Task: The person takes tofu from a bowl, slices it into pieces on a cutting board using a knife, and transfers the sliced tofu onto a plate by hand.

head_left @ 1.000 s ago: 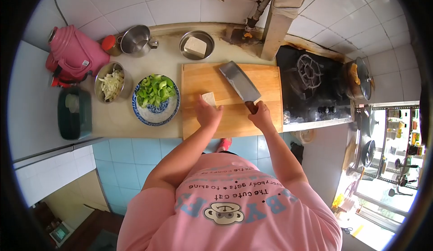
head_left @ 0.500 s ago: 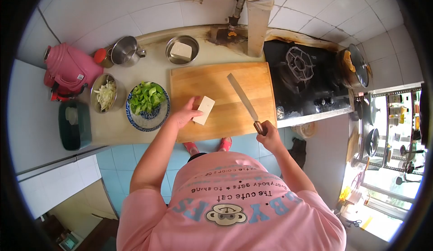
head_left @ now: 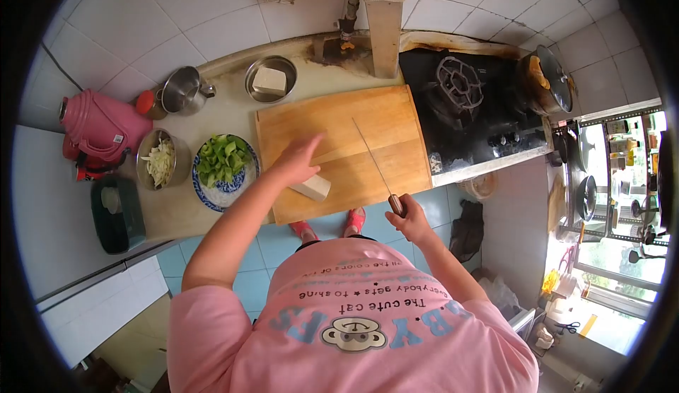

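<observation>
Your right hand (head_left: 410, 221) is closed around the cleaver (head_left: 373, 154); your left hand (head_left: 293, 165) is open above the white block (head_left: 315, 188). Nudging could push it off the board's (head_left: 339, 114) near edge.

White wall tiles (head_left: 212, 11) meet pale blue floor tiles (head_left: 279, 251), with bright windows (head_left: 615, 266) at right.

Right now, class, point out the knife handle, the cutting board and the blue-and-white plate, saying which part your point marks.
Knife handle (head_left: 397, 205): head view, on its brown side.
Cutting board (head_left: 341, 161): head view, bare wood near the middle.
Blue-and-white plate (head_left: 201, 192): head view, patterned rim, lower left.
</observation>
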{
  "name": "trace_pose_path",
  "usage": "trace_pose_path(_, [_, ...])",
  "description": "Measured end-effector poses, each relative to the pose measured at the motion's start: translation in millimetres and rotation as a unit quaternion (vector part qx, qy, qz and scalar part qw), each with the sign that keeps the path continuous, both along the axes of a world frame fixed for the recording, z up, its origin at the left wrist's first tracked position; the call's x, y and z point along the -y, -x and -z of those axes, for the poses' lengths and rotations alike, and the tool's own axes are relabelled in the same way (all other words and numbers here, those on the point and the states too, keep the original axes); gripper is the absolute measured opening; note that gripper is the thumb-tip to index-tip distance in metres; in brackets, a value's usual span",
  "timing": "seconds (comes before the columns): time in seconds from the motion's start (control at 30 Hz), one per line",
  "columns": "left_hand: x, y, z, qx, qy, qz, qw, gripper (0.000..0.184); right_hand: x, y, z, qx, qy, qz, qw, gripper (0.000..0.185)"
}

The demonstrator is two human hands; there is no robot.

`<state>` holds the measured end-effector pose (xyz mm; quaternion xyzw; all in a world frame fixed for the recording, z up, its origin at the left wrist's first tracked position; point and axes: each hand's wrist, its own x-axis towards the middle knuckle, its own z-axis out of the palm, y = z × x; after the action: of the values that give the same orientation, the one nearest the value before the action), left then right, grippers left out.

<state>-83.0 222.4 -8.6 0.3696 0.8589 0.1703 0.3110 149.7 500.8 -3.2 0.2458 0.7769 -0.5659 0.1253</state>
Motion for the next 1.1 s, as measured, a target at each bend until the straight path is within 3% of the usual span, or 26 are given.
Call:
trace_pose_path(0.03, [11,-14,4,-0.068,-0.136,-0.141,0.978,0.085,4,4,-9,0.003,-0.059,-0.037,0.998,0.04])
trace_pose_path(0.07, [21,-31,10,-0.132,-0.264,-0.277,0.914,0.08,8,8,-14,0.007,-0.117,-0.076,0.99,0.046])
trace_pose_path(0.13, [36,-70,41,-0.078,-0.274,-0.505,0.815,0.066,15,11,-15,0.004,-0.093,-0.071,0.993,0.049])
trace_pose_path(0.17, [41,-89,70,-0.089,-0.318,-0.554,0.764,0.062,18,14,-14,-0.002,-0.071,-0.063,0.995,0.052])
trace_pose_path(0.2, [51,-107,103,-0.046,-0.282,-0.591,0.755,0.063,20,17,-12,-0.002,-0.07,-0.068,0.995,0.052])
trace_pose_path(0.23, [47,-118,83,0.11,-0.282,-0.657,0.69,0.069,21,18,-9,0.012,-0.063,-0.075,0.995,0.05])
trace_pose_path(0.27, [39,-127,64,0.261,-0.274,-0.702,0.602,0.076,23,18,-6,0.026,-0.056,-0.082,0.995,0.049])
trace_pose_path(0.4, [25,-133,54,0.319,-0.285,-0.72,0.547,0.086,27,22,1,0.027,-0.064,-0.112,0.991,0.046])
trace_pose_path(0.47, [19,-130,45,0.358,-0.438,-0.646,0.512,0.089,28,25,-1,0.028,-0.066,-0.116,0.991,0.044])
trace_pose_path(0.6, [15,-127,17,0.357,-0.458,-0.604,0.546,0.088,31,35,-17,0.051,-0.049,-0.111,0.991,0.042])
trace_pose_path(0.67, [20,-126,26,0.262,-0.444,-0.584,0.627,0.085,30,36,-19,0.054,-0.047,-0.108,0.992,0.041])
trace_pose_path(0.7, [24,-124,36,0.262,-0.444,-0.584,0.627,0.085,30,36,-20,0.054,-0.047,-0.108,0.992,0.041])
trace_pose_path(0.77, [32,-121,56,0.234,-0.319,-0.671,0.627,0.078,32,35,-22,0.067,-0.042,-0.089,0.993,0.04])
trace_pose_path(0.9, [22,-106,43,0.268,-0.252,-0.69,0.623,0.071,30,37,-33,-0.004,-0.012,-0.095,0.995,0.042])
trace_pose_path(0.97, [12,-97,44,0.237,-0.241,-0.669,0.662,0.062,28,40,-37,0.017,-0.049,-0.136,0.989,0.046])
trace_pose_path(1.0, [11,-93,55,0.237,-0.24,-0.668,0.664,0.062,27,39,-36,0.017,-0.049,-0.134,0.99,0.046])
trace_pose_path(1.07, [7,-87,107,0.19,-0.33,-0.606,0.698,0.06,25,36,-33,-0.092,-0.104,-0.192,0.972,0.044])
trace_pose_path(1.1, [2,-82,114,0.081,-0.32,-0.586,0.74,0.051,26,38,-39,-0.092,-0.105,-0.188,0.972,0.044])
